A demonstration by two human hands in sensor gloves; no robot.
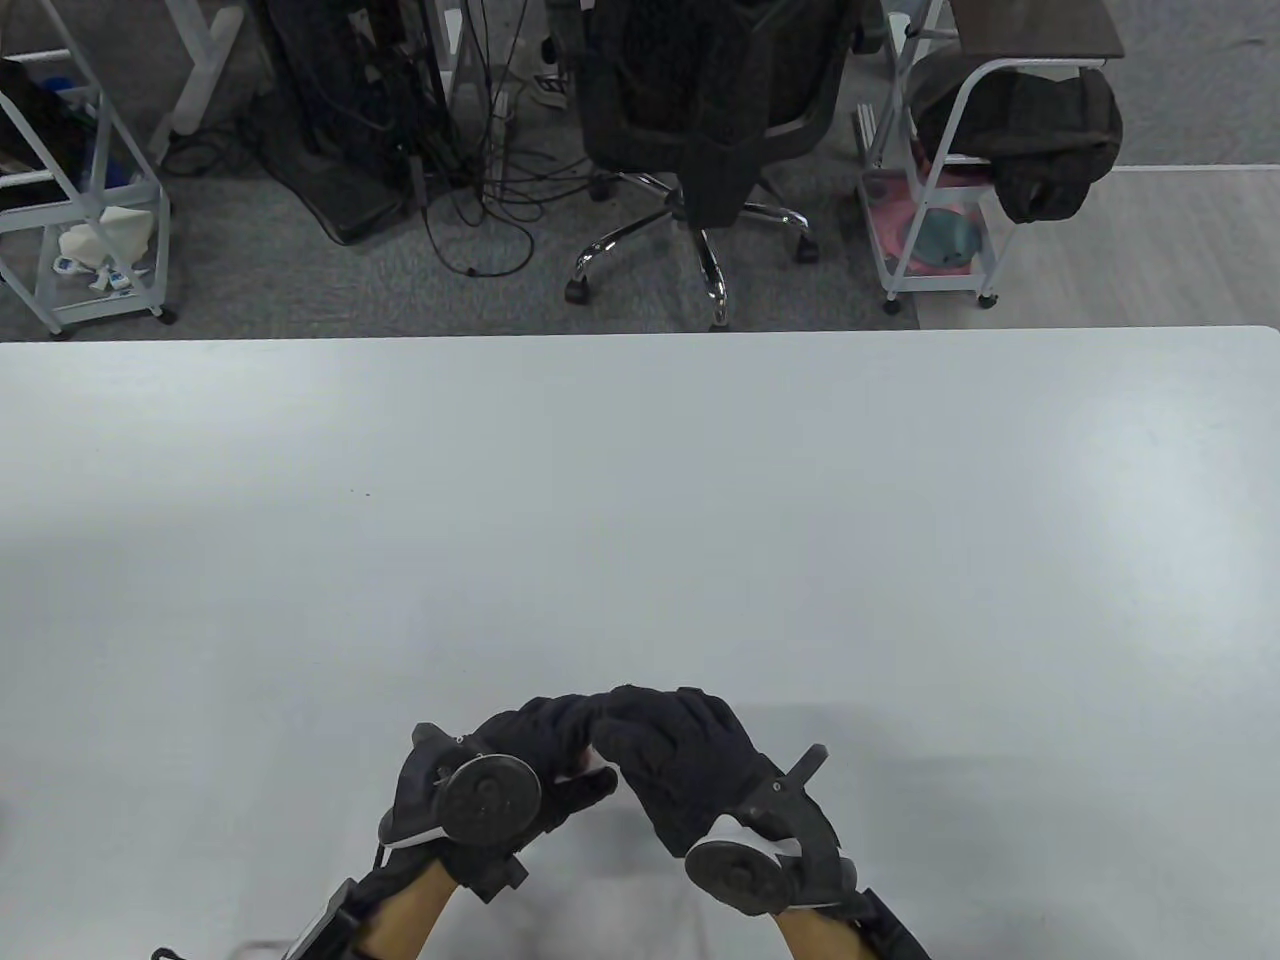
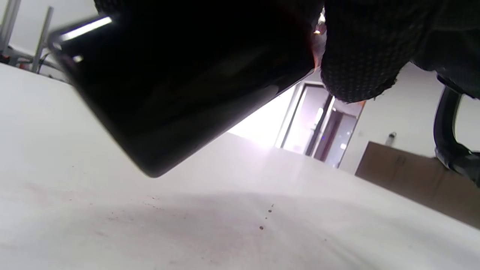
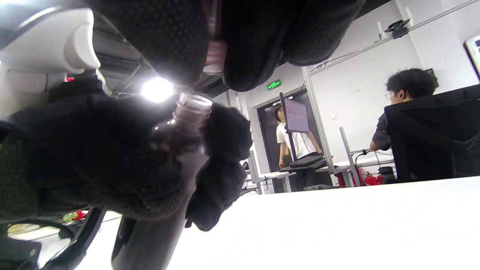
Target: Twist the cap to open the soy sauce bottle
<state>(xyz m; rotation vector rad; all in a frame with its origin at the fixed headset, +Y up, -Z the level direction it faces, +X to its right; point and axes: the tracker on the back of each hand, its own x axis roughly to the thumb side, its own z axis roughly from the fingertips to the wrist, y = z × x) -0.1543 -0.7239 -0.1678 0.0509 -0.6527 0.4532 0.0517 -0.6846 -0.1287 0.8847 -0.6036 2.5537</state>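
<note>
The dark soy sauce bottle [image 3: 150, 236] is gripped around its shoulder by my left hand [image 3: 86, 157]. Its clear threaded neck [image 3: 193, 103] stands open. My right hand [image 3: 255, 45] is just above the neck and pinches a small pinkish cap [image 3: 214, 56] between its fingers. In the table view both hands meet near the front edge, left hand [image 1: 560, 750] and right hand [image 1: 640, 735], and hide the bottle almost entirely. The left wrist view shows the bottle's dark base [image 2: 180, 93] tilted, its lower corner close to the table.
The white table [image 1: 640, 520] stretches away beyond the hands. Past its far edge stand an office chair [image 1: 700, 120], metal carts [image 1: 930, 200] and cables on the floor. People sit and stand in the background of the right wrist view.
</note>
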